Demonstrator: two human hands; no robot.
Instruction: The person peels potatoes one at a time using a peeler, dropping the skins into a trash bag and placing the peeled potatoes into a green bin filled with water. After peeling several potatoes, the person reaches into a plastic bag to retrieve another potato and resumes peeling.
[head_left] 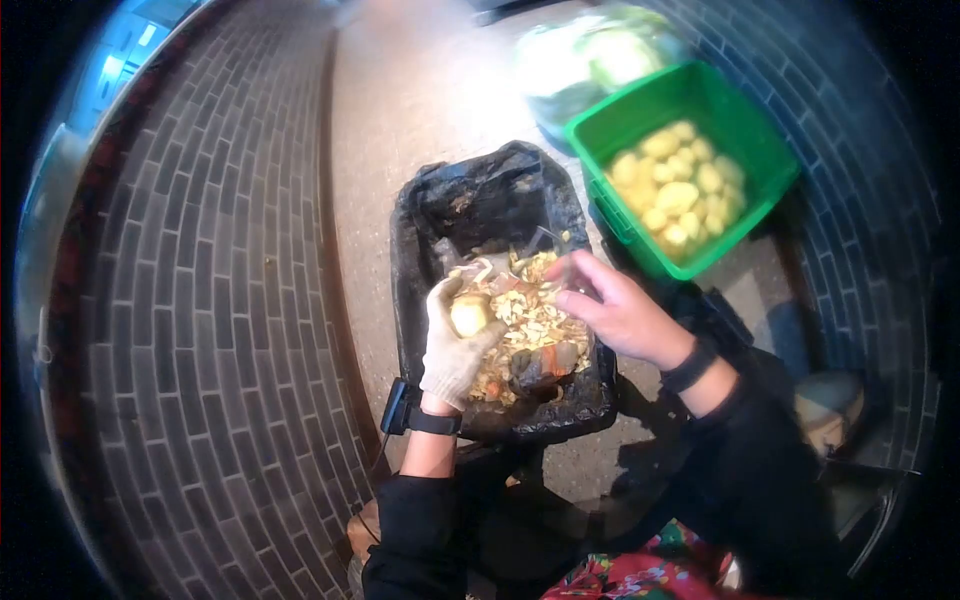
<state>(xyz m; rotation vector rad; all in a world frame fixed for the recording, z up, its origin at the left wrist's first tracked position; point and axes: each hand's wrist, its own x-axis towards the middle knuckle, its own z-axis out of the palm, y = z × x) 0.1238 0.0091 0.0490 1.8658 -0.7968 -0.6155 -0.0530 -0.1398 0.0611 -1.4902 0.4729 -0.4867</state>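
In the head view, your gloved left hand (447, 350) is clasped round a potato (469, 315) near the frame's centre, above the bin (475, 200); hold it low over the scraps (535, 312), its bare face turned up and your fingertips well back. Your bare right hand (625, 312) hovers apart, its fingers curled; whether they grip anything you cannot tell. The glove hides part of the potato; the bag (600, 62) at top is blurred.

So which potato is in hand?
The potato in the gloved left hand, over the black-lined bin; the other potatoes I can make out lie together in the green tub.
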